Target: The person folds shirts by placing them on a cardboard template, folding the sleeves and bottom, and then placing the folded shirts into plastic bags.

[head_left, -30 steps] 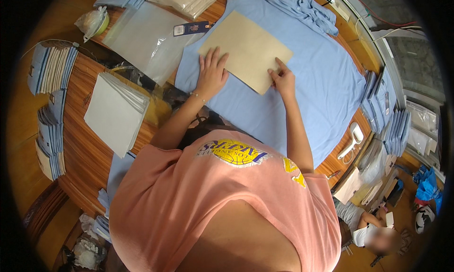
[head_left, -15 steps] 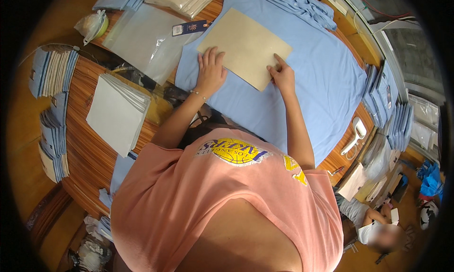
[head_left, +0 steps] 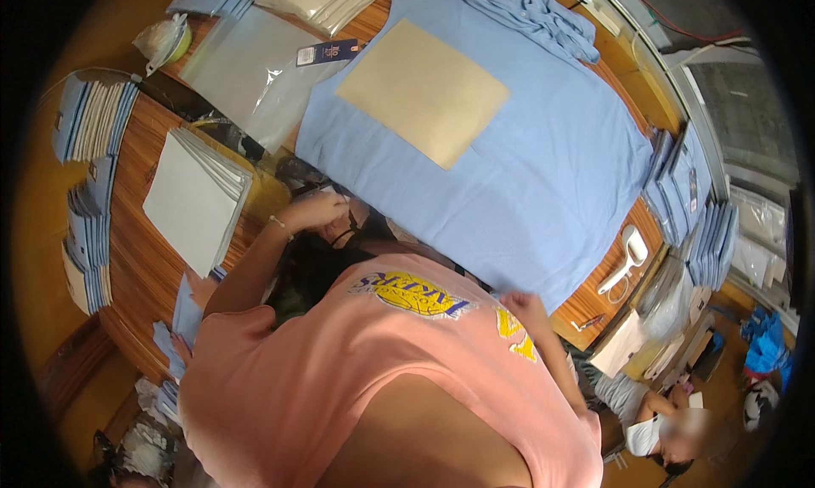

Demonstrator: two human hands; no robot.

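A light blue collared shirt (head_left: pixel 543 165) lies spread across the table, its bunched collar end away from me. On it rests a flat beige card sheet (head_left: pixel 424 93), which neither hand touches. My left hand (head_left: pixel 321 210) is just off the shirt's near left edge, above the dark gap by my lap. Its fingertips are blurred, and I cannot tell whether they touch the cloth. My right hand (head_left: pixel 525 308) is at the shirt's near right hem, close to my body. Its fingers are curled closed, and what they hold, if anything, is hidden.
Left of me lie a stack of white sheets (head_left: pixel 191 199) and folded shirts (head_left: pixel 98 119). Beyond are a clear plastic bag (head_left: pixel 255 72) and a dark hang tag (head_left: pixel 327 52). A white handheld tool (head_left: pixel 626 259) lies right, near more folded shirts (head_left: pixel 679 178). Another person (head_left: pixel 654 420) sits lower right.
Both hands have left the card sheet and drawn back toward my body, left to the near left edge, right to the near hem. The card stays on the shirt; the whole view has shifted slightly.
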